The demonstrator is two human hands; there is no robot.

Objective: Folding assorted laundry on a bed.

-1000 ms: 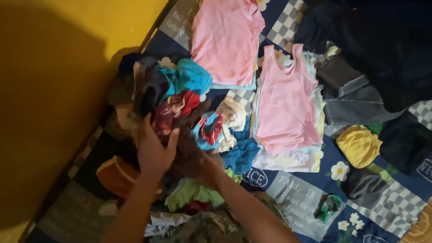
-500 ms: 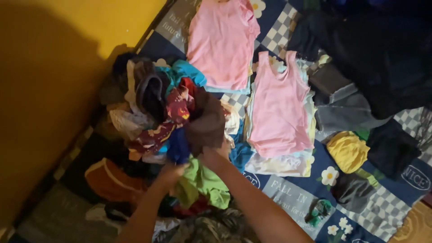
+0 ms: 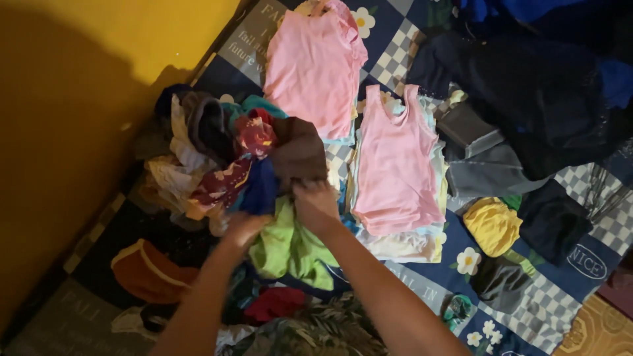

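Beside the yellow wall [image 3: 72, 99], on a patchwork blanket [image 3: 422, 283] of blue squares, checks and daisies, both hands are deep in a heap of jumbled clothes [image 3: 217, 158]. The right hand [image 3: 316, 207] has its fingers clenched on the lower edge of a brown garment [image 3: 298, 155] that stands bunched up at the right side of the heap, just beside the neat stacks. The left hand [image 3: 242, 229] lies lower, at the edge of a dark blue piece [image 3: 260, 191] and a lime green garment [image 3: 290, 247]; its fingers curl into the cloth, but whether they grip the blue piece, the green one or both I cannot tell. To do this step well, I judge that the brown garment should come up and toward the person in one steady lift, with the left hand pressing the neighbours down so that the maroon patterned piece [image 3: 231, 181] and the green one are not dragged along. A sideways pull to the right would risk sweeping the pink sleeveless top [image 3: 395, 165] off its stack, and the pink shirt [image 3: 313, 69] beyond it should stay flat too. Once free, the garment wants a shake in open air before it is laid anywhere. A yellow bundle [image 3: 491, 224] and dark folded clothes [image 3: 554, 221] lie well apart to the right.
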